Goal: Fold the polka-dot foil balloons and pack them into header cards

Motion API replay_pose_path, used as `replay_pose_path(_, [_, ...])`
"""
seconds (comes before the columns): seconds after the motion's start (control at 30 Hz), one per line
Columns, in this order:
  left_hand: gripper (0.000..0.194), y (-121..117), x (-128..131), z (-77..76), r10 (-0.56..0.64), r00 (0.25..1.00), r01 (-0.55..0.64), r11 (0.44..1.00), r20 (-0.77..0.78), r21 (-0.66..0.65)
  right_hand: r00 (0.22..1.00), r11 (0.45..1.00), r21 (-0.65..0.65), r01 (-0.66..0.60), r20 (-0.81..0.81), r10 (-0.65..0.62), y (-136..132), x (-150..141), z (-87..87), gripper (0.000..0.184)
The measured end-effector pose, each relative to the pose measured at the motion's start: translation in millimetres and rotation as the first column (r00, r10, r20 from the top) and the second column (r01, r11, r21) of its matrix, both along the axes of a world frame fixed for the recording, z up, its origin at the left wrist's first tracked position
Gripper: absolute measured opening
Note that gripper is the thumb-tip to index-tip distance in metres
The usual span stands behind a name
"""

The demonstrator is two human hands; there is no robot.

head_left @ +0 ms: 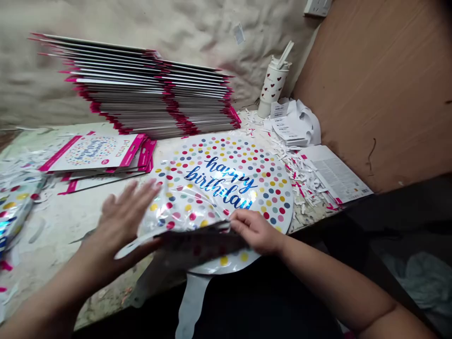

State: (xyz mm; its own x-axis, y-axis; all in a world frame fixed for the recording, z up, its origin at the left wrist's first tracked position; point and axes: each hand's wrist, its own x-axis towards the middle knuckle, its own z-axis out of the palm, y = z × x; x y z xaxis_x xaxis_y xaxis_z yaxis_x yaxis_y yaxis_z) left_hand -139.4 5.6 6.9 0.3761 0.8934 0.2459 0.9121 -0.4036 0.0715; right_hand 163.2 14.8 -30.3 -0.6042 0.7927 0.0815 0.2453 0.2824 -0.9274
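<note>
Round foil balloon (226, 179), white with multicolour polka dots and blue script "happy birthday", lying at bench edge, near part folded up. Right hand (256, 230) pinching the fold; left hand (120, 226) open, fingers spread, just beside it. Pink-edged flat packs (141, 94) stacked behind. Heart-print tumbler (271, 89) in corner, paper scraps (296, 174) on scuffed bench (60, 235)

We log on the tabletop (63, 221) — a heart-print tumbler (272, 87), stacked pink-edged balloon packets (134, 89), shredded paper scraps (300, 181).
</note>
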Motion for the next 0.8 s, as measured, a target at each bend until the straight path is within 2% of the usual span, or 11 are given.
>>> replay_pose_path(0.03, [0.062, 0.5, 2.8, -11.8, -0.094, 0.995, 0.091, 0.993, -0.033, -0.080, 0.994, 0.988, 0.136, -0.069, 0.091, 0.057, -8.1, 0.8, 1.4, 0.014])
replay_pose_path(0.1, [0.052, -1.4, 5.4, -36.9, -0.230, 0.972, 0.213, 0.951, -0.051, -0.222, 0.949, 0.919, 0.338, -0.205, 0.300, 0.101, -21.9, 9.1, -2.5, 0.044])
replay_pose_path(0.13, [0.050, -3.4, 5.1, -48.0, -0.264, 0.964, 0.248, 0.933, -0.028, -0.261, 0.917, 0.896, 0.387, -0.218, 0.395, 0.053, -25.6, 17.7, -7.4, 0.059])
replay_pose_path(0.23, [0.047, -9.8, 1.4, -67.2, -0.260, 0.963, 0.271, 0.929, 0.078, -0.253, 0.763, 0.893, 0.448, 0.037, 0.565, -0.314, -17.6, 60.4, -24.3, 0.067])
replay_pose_path(0.3, [0.047, -12.2, -0.1, -69.0, -0.256, 0.959, 0.278, 0.934, 0.121, -0.224, 0.621, 0.835, 0.496, 0.237, 0.584, -0.523, 1.1, 93.7, -29.9, 0.058])
replay_pose_path(0.33, [0.048, -12.4, -0.5, -68.3, -0.254, 0.959, 0.277, 0.937, 0.129, -0.212, 0.583, 0.804, 0.528, 0.273, 0.575, -0.574, 11.9, 107.9, -30.2, 0.054])
replay_pose_path(0.4, [0.048, -10.9, -1.9, -66.6, -0.229, 0.966, 0.248, 0.952, 0.119, -0.178, 0.637, 0.807, 0.559, 0.191, 0.555, -0.535, 32.2, 127.5, -27.8, 0.051])
replay_pose_path(0.53, [0.068, -4.7, -16.5, -70.2, -0.226, 0.974, 0.227, 0.971, 0.024, -0.074, 0.822, 0.888, 0.458, -0.044, 0.522, -0.229, 56.9, 137.6, -26.5, 0.051])
replay_pose_path(0.6, [0.073, -2.4, -29.0, -73.5, -0.216, 0.976, 0.214, 0.974, -0.021, -0.072, 0.852, 0.914, 0.406, 0.003, 0.477, -0.214, 63.7, 140.1, -29.8, 0.044])
replay_pose_path(0.7, [0.056, 5.0, -45.6, -72.3, -0.124, 0.992, 0.129, 0.980, 0.039, -0.150, 0.894, 0.950, 0.296, 0.096, 0.395, -0.213, 75.5, 148.7, -30.7, 0.034])
replay_pose_path(0.8, [0.037, 28.3, -50.2, -56.6, 0.139, 0.974, -0.071, 0.937, 0.177, -0.343, 0.911, 0.966, 0.075, 0.246, 0.321, -0.257, 97.5, 154.5, -22.0, 0.029])
